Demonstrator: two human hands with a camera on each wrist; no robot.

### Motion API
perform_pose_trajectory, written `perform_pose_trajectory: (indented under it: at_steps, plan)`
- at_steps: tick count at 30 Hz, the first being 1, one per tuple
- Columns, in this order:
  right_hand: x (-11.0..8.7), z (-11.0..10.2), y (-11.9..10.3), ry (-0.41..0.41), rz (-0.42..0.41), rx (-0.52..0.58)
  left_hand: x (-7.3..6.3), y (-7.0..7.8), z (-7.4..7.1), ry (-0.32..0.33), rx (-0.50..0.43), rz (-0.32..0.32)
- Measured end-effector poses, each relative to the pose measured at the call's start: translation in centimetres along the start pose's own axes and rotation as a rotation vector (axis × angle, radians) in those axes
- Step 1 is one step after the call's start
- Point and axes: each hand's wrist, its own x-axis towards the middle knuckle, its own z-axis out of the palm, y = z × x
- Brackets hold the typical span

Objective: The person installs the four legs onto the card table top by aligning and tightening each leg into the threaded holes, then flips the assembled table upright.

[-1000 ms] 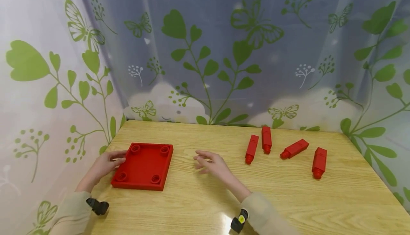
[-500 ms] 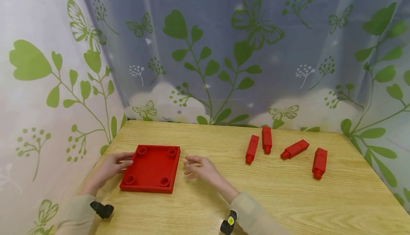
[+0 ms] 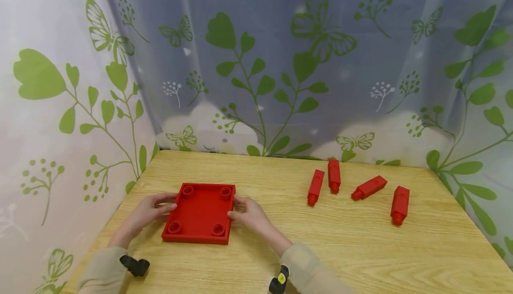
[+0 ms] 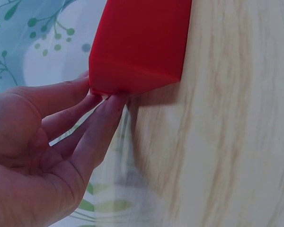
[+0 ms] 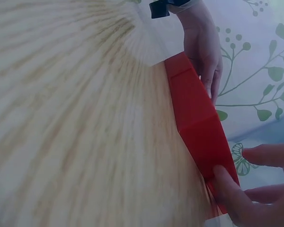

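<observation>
A red square tray-like panel (image 3: 202, 209) with raised edges and a round socket at each corner lies at the left of the table. My left hand (image 3: 152, 211) pinches its left edge; the left wrist view shows thumb and fingers (image 4: 102, 127) meeting at the panel's lower corner. On the opposite side my right hand (image 3: 250, 216) reaches the right edge. One of its fingertips touches the panel's outer wall (image 5: 203, 142) in the right wrist view, while another finger (image 5: 270, 155) sticks out past the rim, apart from it.
Several red square-sided legs with rounded, threaded-looking ends, among them one leg (image 3: 315, 188) and another leg (image 3: 400, 205), lie at the back right of the wooden table (image 3: 340, 249). A patterned curtain (image 3: 260, 62) stands behind and at the sides.
The panel has shifted right and slightly toward me together with my left hand. My right hand has come left across the table to the panel's right edge. The legs have stayed put.
</observation>
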Motion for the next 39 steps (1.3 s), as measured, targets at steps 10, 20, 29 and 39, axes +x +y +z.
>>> perform_pose_trajectory:
  at_steps: [10, 20, 29, 39]
  plan:
    - [-0.4, -0.5, 0.4, 0.036, -0.06, -0.199, 0.0, 0.3, 0.8, 0.002, -0.024, 0.006]
    - [-1.2, -1.4, 0.6, 0.038, -0.038, -0.204, 0.1, 0.6, 1.8, -0.009, -0.054, -0.004]
    - [-1.8, -2.5, 0.8, 0.041, -0.024, -0.189, 0.6, 0.8, 2.8, -0.014, -0.069, 0.001]
    - [-2.2, -3.5, 1.0, 0.041, -0.022, -0.193, 0.9, 1.3, 3.8, -0.002, -0.061, 0.025]
